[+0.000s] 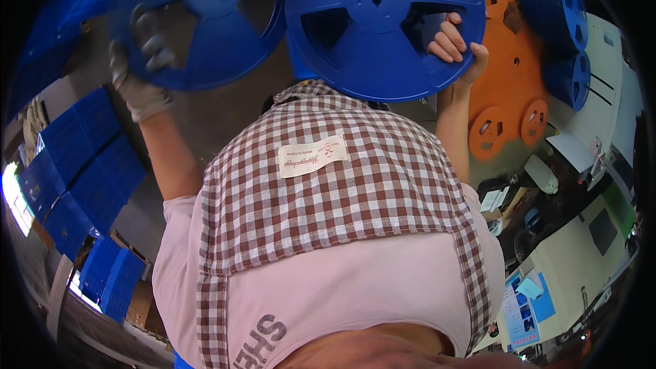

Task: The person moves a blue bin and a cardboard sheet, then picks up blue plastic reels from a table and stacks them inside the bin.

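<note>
Two large blue plastic reels are held up side by side before my chest. My left hand [141, 61], in a pale glove, grips the rim of the left blue reel [215, 59], its fingers through a cut-out. That reel is slightly blurred. Bare-skinned, my right hand [457, 48] holds the right blue reel [379, 56] by its rim, fingertips inside the cut-out and thumb at the outer edge. The reels meet or overlap near the top middle. Whether each is one reel or several stacked is hidden.
Right of me an orange surface [505, 72] bears small orange reels [487, 132], with stacks of blue reels [576, 79] beyond. Pale machine housings [574, 261] stand at lower right. Wrapped blue stacks [82, 148] stand on the left.
</note>
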`<state>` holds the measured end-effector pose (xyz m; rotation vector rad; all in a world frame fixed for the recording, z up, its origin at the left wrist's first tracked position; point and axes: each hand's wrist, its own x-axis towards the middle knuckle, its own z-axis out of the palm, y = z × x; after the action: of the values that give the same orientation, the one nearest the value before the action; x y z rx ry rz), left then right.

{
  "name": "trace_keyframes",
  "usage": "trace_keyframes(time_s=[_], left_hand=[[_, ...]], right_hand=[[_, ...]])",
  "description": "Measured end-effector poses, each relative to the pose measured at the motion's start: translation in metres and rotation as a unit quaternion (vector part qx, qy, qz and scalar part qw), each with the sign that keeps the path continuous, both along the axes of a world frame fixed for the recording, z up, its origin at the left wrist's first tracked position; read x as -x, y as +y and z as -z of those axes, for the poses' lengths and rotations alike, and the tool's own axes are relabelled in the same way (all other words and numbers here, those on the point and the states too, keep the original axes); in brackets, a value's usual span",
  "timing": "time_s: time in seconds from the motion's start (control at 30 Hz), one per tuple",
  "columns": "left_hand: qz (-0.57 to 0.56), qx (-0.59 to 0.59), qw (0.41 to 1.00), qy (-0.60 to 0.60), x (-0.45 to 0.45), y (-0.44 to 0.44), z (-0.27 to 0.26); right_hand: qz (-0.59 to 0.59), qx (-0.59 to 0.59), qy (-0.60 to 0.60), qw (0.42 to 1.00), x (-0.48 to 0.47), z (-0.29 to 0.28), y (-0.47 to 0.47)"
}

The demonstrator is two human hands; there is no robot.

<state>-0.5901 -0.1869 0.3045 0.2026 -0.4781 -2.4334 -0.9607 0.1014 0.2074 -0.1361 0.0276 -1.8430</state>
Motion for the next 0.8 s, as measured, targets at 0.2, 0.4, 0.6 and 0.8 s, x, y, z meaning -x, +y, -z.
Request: trace_keyframes(time_s=[0.2, 0.4, 0.6, 0.8], left_hand=[[0.006, 0.014, 0.99, 0.137, -0.032, 0.008, 0.018], [0.018, 0.016, 0.986, 0.164, -0.016, 0.011, 0.016], [-0.01, 0.245, 0.89, -0.385, 0.081, 0.07, 0.023], [-0.122, 0.7, 0.527, -0.466, 0.172, 0.116, 0.073]], right_hand=[[0.107, 0.003, -0.029, 0.994, 0.006, -0.012, 0.023], [0.131, -0.014, 0.005, 0.991, 0.012, -0.02, 0.03], [0.106, -0.027, 0.054, 0.993, 0.006, -0.039, 0.019], [0.05, 0.031, 0.048, 0.997, -0.005, -0.057, 0.001]])
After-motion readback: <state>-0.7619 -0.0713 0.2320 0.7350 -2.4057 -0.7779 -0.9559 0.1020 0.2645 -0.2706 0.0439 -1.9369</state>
